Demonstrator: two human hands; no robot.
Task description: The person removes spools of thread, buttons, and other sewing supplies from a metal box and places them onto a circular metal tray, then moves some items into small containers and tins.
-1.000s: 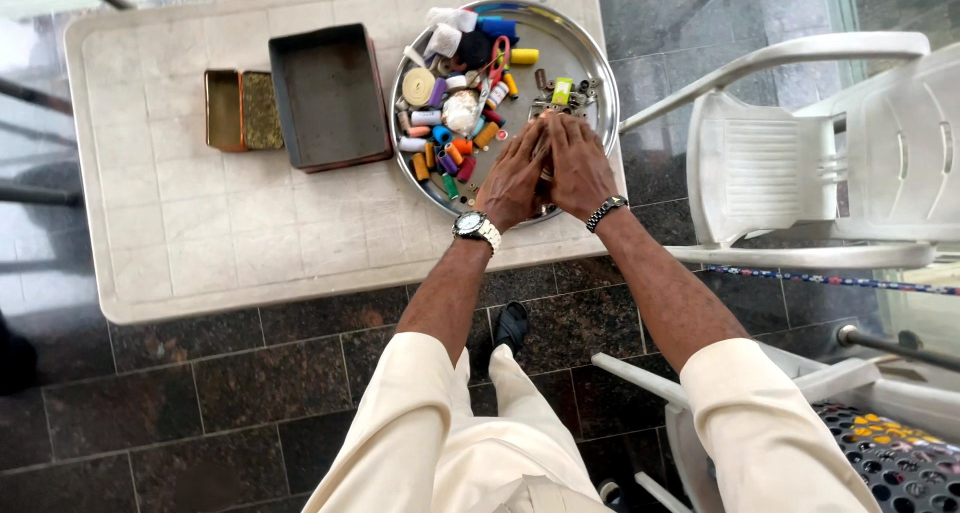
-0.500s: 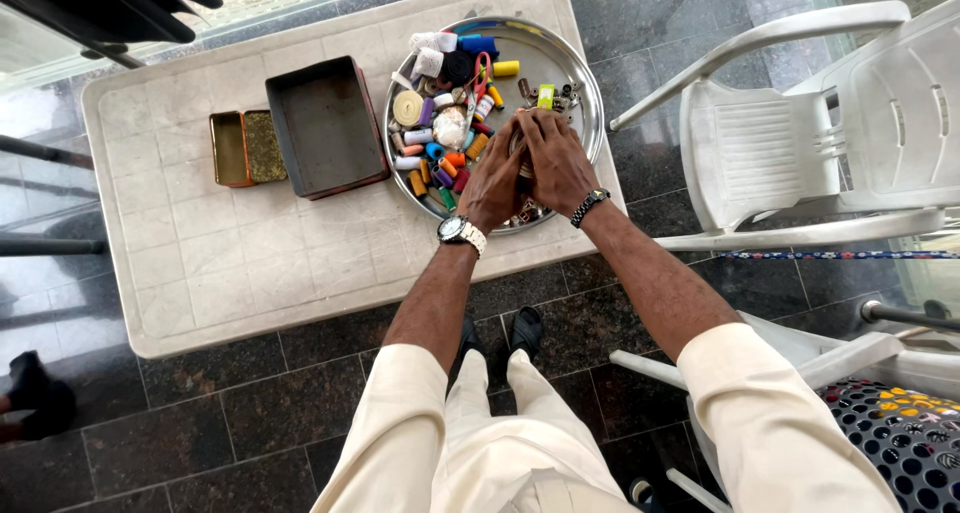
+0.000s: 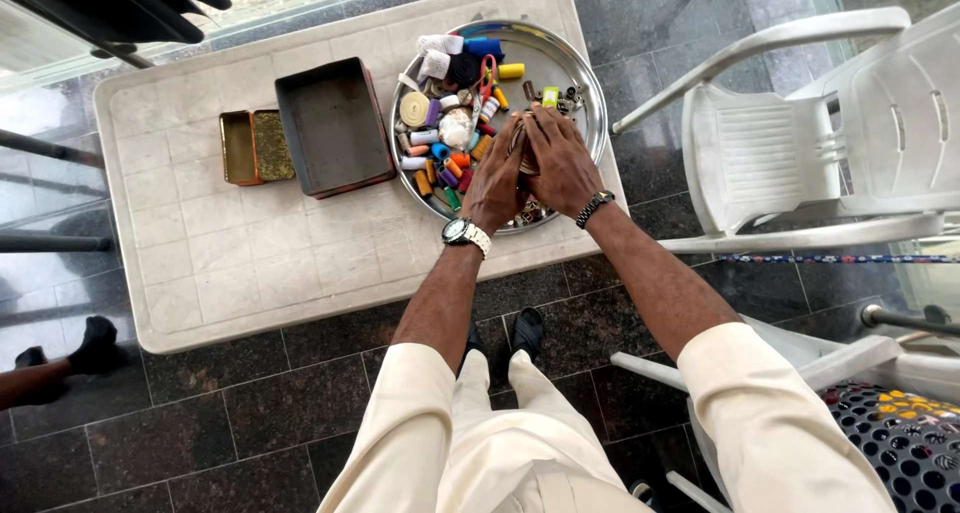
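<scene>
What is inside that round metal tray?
The round metal tray holds small coloured thread spools, red-handled scissors, a tape roll and small metal parts. The left hand and right hand cover whatever lies beneath them.

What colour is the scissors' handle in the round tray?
Red, on the scissors; head view shows it best.

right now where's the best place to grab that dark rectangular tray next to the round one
Probably by the two short end walls of the dark rectangular tray, coming from above. It is empty, with raised walls all round, and the small gold tin crowds its left long side while the round steel tray sits close on its right.
</scene>
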